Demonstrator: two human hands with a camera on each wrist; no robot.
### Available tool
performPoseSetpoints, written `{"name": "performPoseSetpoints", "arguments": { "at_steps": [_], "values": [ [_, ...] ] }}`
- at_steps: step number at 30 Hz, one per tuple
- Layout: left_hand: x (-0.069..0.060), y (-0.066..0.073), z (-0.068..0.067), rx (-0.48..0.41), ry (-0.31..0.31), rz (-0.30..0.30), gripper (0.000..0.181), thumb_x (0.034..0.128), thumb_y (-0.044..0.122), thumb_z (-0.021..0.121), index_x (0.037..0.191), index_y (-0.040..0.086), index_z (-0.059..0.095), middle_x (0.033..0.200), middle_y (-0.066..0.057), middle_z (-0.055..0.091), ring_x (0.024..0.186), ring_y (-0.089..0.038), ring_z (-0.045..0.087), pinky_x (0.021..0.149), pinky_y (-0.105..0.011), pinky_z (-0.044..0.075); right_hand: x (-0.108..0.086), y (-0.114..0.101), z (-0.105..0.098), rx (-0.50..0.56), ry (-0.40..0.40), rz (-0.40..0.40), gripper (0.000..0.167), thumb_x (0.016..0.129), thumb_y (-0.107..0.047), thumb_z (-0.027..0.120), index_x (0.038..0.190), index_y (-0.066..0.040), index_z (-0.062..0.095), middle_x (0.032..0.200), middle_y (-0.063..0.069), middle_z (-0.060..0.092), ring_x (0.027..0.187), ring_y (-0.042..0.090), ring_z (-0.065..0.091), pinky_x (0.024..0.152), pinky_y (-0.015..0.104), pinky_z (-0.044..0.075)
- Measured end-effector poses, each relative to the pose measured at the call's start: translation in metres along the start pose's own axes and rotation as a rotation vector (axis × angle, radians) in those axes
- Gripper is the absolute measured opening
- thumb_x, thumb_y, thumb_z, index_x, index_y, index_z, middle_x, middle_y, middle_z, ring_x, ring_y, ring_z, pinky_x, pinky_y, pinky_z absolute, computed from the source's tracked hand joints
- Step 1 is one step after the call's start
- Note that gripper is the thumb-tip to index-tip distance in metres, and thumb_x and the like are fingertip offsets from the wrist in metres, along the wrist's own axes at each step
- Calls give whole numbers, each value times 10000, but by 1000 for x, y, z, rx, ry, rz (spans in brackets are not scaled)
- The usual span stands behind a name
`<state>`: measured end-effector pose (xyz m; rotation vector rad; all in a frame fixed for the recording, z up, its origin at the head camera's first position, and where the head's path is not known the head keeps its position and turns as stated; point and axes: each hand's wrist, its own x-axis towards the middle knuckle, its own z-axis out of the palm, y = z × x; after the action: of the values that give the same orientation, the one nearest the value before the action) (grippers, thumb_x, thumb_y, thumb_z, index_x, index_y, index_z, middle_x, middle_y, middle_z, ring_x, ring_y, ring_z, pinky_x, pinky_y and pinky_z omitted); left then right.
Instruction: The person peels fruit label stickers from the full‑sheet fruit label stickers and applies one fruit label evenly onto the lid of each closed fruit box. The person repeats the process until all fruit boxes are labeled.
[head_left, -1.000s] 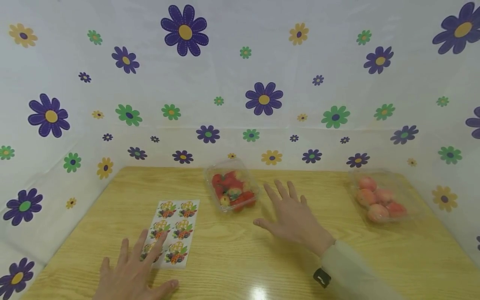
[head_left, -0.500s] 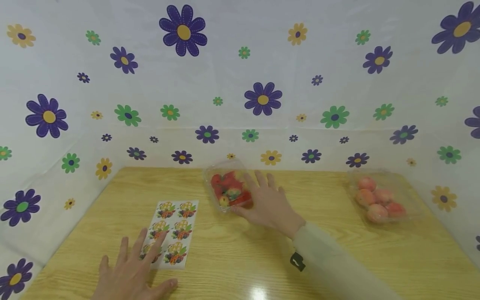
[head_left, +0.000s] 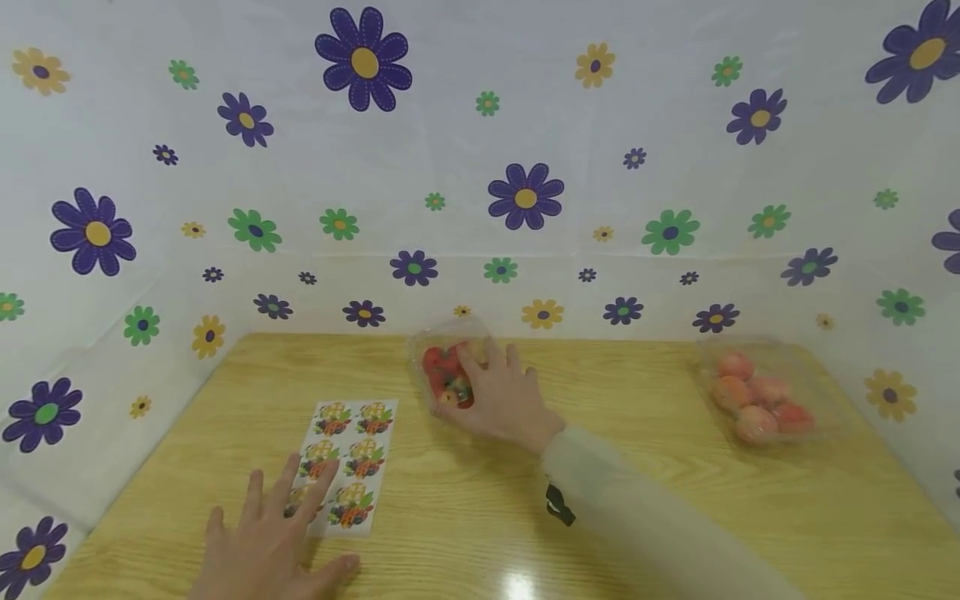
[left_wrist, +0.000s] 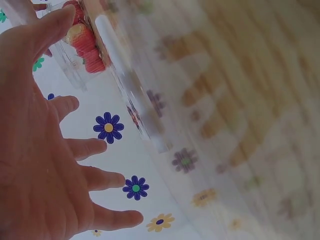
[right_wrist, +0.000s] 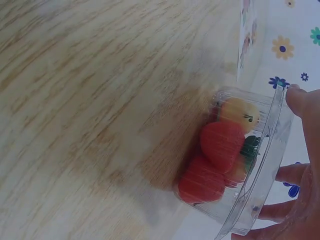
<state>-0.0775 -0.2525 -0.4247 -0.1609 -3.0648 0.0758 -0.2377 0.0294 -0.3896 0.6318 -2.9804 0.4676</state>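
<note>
My right hand (head_left: 502,400) reaches over a clear plastic box (head_left: 420,346) at the table's back middle. In the right wrist view, the thumb (right_wrist: 296,97) lies at a corner of the lid rim and the fingers lie against the clear lid (right_wrist: 272,145). Red and yellow fruit-like pieces (right_wrist: 222,145) sit inside the box. On the left, my left hand (head_left: 262,533) is spread, its fingertips over a white sheet of fruit-print stickers (head_left: 363,458). The left wrist view shows its palm (left_wrist: 40,165) with fingers apart, holding nothing.
A second clear plastic box (head_left: 813,400) with several pink-red round fruits (head_left: 753,425) stands at the right of the wooden table (head_left: 637,400). A white flower-print cloth (head_left: 450,150) rises behind the table and along both sides.
My right hand has moved left from beside the middle box to over it, now covering its right part. The left hand has barely moved.
</note>
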Motion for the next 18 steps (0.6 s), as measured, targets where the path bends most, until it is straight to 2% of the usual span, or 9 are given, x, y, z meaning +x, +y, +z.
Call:
{"name": "performPoseSetpoints", "arguments": {
  "at_steps": [5, 13, 18],
  "values": [
    [2, -2, 1, -11, -30, -11, 1108, 730, 963, 488, 1595, 292, 317, 1586, -236, 417, 1350, -667, 396, 875, -906, 329, -1, 0, 0, -39, -8, -9, 833, 915, -725, 526, 1556, -199, 449, 1627, 195, 347, 1414, 480, 420, 1006, 731, 444],
    [3, -5, 8, -16, -34, -20, 1137, 715, 978, 478, 1610, 307, 272, 1589, -227, 410, 1346, -665, 399, 869, -900, 339, -5, 6, -8, -55, -52, -22, 746, 921, -665, 548, 1503, -204, 486, 1615, 149, 367, 1396, 454, 436, 1020, 721, 438],
    [6, -7, 11, -15, -59, -24, 1152, 714, 986, 456, 1621, 311, 236, 1591, -224, 405, 1338, -671, 399, 863, -895, 345, 3, 5, -14, -81, -94, 15, 828, 891, -709, 556, 1482, -140, 441, 1650, 178, 294, 1420, 470, 406, 991, 719, 463]
  ]
}}
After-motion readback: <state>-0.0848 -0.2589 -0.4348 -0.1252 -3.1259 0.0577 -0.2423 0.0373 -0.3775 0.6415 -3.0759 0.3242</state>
